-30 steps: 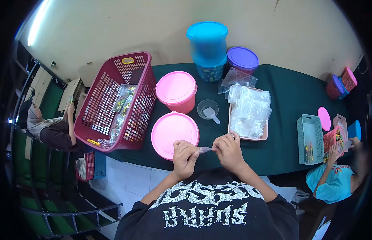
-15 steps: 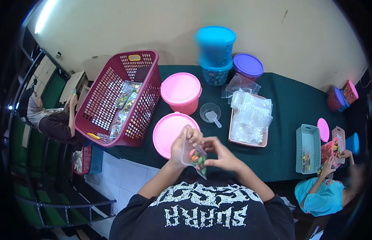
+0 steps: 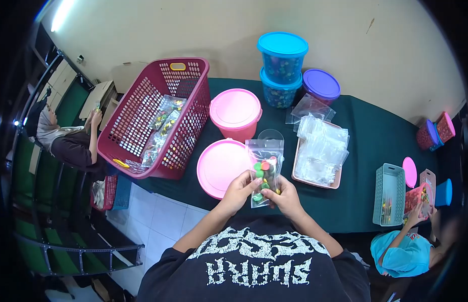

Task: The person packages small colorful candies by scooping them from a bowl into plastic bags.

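A clear zip bag (image 3: 264, 151) stands upright in front of my chest, with green, red and yellow small round pieces (image 3: 261, 171) inside. My left hand (image 3: 239, 192) grips its left edge, thumb on the front. On the opposite side my right hand (image 3: 285, 199) pinches the lower right part, its thumb pressed over the pieces. Behind the bag lies a pink round lid (image 3: 221, 168), close to my left hand. A clear round bowl (image 3: 270, 134) is mostly hidden by the bag.
Left stands a maroon basket (image 3: 191, 118) holding filled bags. Behind are a pink tub (image 3: 236, 113), stacked blue tubs (image 3: 282, 63) and a purple-lidded tub (image 3: 321, 84). Empty bags (image 3: 322, 146) fill a tray on the right. Two other people (image 3: 73, 143) (image 3: 405, 251) work at either side.
The bag has turned from tilted and folded over to upright and spread flat, facing me. My hands have moved apart to its two sides. The view has shifted slightly.
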Available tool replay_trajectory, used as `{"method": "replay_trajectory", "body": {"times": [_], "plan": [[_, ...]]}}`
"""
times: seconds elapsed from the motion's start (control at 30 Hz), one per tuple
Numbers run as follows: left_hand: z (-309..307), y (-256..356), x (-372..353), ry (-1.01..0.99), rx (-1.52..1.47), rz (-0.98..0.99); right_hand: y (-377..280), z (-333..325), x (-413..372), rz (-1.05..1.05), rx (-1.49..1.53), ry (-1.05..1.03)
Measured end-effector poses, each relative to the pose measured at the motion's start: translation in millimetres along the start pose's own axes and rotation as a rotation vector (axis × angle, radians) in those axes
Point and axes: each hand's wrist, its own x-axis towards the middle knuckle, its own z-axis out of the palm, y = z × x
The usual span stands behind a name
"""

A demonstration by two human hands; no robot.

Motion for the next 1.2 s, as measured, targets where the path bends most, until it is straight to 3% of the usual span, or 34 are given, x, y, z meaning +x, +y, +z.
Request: {"method": "replay_trajectory", "body": {"times": [0.07, 0.13, 0.2, 0.27, 0.37, 0.43, 0.53, 0.67, 0.73, 0.8, 0.87, 0.93, 1.0, 1.07, 1.13, 1.17, 1.2], "plan": [[-4.0, -2.7, 1.2, 0.052, -0.003, 0.003, -1.7, -4.3, 0.1, 0.161, -0.025, -0.045], [-10.6, -3.4, 3.1, 0.1, -0.002, 0.003, 4.2, -6.8, 3.2, 0.161, -0.002, -0.113], [-15.2, 0.1, 4.0, 0.103, -0.194, 0.006, 8.3, -6.2, 1.6, 0.179, 0.077, -0.228], [-9.2, 8.5, -1.0, 0.106, -0.238, -0.035, 9.9, -11.9, -1.3, 0.197, 0.055, -0.221], [-5.4, 6.9, -1.9, -0.082, 0.148, -0.155, 21.0, -17.6, -1.3, 0.267, -0.146, -0.14], [-2.7, -5.1, -2.8, -0.088, 0.121, -0.12, 22.9, -12.0, -3.2, 0.078, -0.042, -0.074], [0.4, -6.0, -2.8, -0.078, 0.055, -0.05, 27.8, -17.8, -2.2, 0.134, -0.097, -0.113], [-7.2, 3.6, -9.1, -0.111, 0.146, -0.131, 33.1, -20.6, -2.5, 0.198, 0.034, -0.199], [-15.6, 5.6, -13.5, -0.11, 0.207, -0.154, 35.0, -11.3, 1.0, 0.055, 0.044, -0.219], [-28.0, 4.1, -17.4, -0.194, 0.317, -0.206, 31.4, -1.5, 4.2, 0.076, 0.065, -0.188], [-32.5, 6.9, -23.9, -0.165, 0.308, -0.162, 22.9, 7.1, 8.3, 0.092, 0.078, -0.169], [-39.1, 3.8, -27.7, -0.127, 0.302, -0.112, 14.9, 10.2, 13.7, 0.143, 0.108, -0.291], [-51.0, -7.5, -26.2, 0.023, 0.362, 0.264, 10.6, 16.2, 24.1, 0.131, 0.015, -0.41], [-57.2, 28.7, -37.4, 0.101, 0.354, 0.235, -11.9, 34.3, 28.6, 0.131, -0.213, -0.505], [-75.0, 50.2, -43.8, 0.123, 0.365, 0.179, -11.5, 57.1, 42.1, 0.136, -0.258, -0.485], [-87.5, 52.7, -42.4, 0.158, 0.398, 0.258, -16.0, 72.8, 49.0, 0.097, -0.132, -0.44], [-97.6, 63.0, -46.1, 0.209, 0.342, 0.203, -24.8, 90.1, 55.8, 0.059, -0.005, -0.392]]}}
